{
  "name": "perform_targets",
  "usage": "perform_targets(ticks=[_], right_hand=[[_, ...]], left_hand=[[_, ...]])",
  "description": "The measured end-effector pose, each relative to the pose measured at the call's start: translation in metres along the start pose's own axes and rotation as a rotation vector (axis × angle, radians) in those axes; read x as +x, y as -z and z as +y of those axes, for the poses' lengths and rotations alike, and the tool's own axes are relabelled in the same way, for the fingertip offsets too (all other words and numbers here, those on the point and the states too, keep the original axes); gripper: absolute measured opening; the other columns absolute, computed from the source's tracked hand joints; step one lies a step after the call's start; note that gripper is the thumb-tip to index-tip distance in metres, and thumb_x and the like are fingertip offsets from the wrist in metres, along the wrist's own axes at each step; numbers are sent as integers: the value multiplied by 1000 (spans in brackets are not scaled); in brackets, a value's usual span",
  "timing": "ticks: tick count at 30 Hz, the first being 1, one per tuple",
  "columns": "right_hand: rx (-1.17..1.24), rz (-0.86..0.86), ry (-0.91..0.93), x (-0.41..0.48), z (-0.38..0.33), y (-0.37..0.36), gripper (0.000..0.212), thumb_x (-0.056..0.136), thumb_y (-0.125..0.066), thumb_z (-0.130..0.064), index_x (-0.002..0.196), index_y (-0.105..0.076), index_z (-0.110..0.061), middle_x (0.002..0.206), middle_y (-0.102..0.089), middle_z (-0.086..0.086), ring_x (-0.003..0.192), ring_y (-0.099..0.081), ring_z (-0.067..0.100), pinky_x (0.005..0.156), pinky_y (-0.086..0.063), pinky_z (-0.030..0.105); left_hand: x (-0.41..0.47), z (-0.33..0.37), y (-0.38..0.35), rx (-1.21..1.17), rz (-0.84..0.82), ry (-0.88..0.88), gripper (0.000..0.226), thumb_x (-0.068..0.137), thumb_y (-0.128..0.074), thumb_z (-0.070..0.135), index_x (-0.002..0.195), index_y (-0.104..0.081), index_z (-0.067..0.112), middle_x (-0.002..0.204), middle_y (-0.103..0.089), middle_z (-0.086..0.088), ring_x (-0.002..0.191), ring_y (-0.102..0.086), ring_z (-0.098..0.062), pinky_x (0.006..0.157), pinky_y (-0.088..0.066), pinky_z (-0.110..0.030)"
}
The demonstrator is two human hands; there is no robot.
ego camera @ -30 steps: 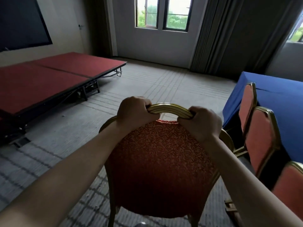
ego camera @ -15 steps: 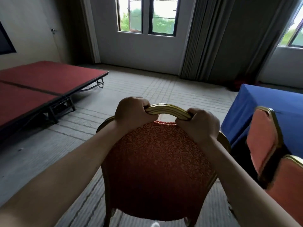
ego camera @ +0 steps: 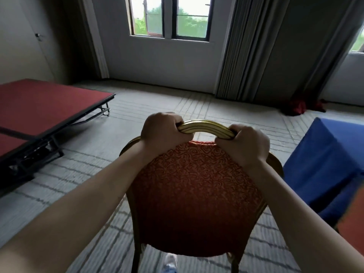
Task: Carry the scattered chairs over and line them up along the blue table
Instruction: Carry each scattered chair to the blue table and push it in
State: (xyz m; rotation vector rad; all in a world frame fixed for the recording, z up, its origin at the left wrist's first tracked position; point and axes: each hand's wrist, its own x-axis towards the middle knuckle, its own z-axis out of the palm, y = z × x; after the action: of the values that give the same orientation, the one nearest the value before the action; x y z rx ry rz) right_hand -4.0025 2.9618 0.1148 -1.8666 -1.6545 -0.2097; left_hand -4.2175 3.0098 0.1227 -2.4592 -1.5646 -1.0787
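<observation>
A chair point(ego camera: 195, 194) with a red patterned back and a gold frame fills the middle of the view, its back toward me. My left hand point(ego camera: 163, 133) grips the gold top rail on the left. My right hand point(ego camera: 246, 144) grips the same rail on the right. The blue table point(ego camera: 327, 164) stands to the right of the chair, with its near corner showing. A blurred orange-red edge of another chair point(ego camera: 352, 223) shows at the far right, beside the table. The held chair's seat and feet are hidden behind its back.
A low red stage platform point(ego camera: 39, 111) on black metal legs lies to the left. Grey curtains point(ego camera: 246, 48) and a window point(ego camera: 171, 18) are on the far wall, with a red bundle point(ego camera: 297, 107) on the floor below the curtains. Striped carpet point(ego camera: 137, 119) stretches ahead.
The view has advanced and swung right: the stage slid left, the far wall came nearer, and the chairs lined up at the blue table slipped out to the right edge. Both hands kept their grip.
</observation>
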Motion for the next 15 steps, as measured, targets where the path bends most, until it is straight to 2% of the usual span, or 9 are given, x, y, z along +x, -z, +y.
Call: perform_targets(ticks=[5,10,15], right_hand=[[-57,8,-98,132,46,-67,30,71,-63,-54,72,-66,-24,57,-53,-10,57,-50,12,54,-29,25],[-52,63,-166,247,102,-116,27,71,-66,-52,76,-68,-26,60,-57,-10,59,-51,13,57,-32,25],[-57,112,-179,386,177,-187,27,69,-67,-51,71,-66,-25,60,-57,-10,58,-52,13,55,-34,25]], left_hand=[[150,-34,-90,-23,-76,-97,29,68,-72,52,67,-66,24,63,-54,13,64,-53,-9,59,-31,-23],[284,-46,-174,-62,-114,-189,30,68,-72,53,70,-69,24,67,-54,14,65,-52,-8,61,-33,-23],[426,-62,-289,-79,-108,-211,30,66,-71,54,66,-65,24,64,-52,13,65,-49,-7,61,-31,-23]])
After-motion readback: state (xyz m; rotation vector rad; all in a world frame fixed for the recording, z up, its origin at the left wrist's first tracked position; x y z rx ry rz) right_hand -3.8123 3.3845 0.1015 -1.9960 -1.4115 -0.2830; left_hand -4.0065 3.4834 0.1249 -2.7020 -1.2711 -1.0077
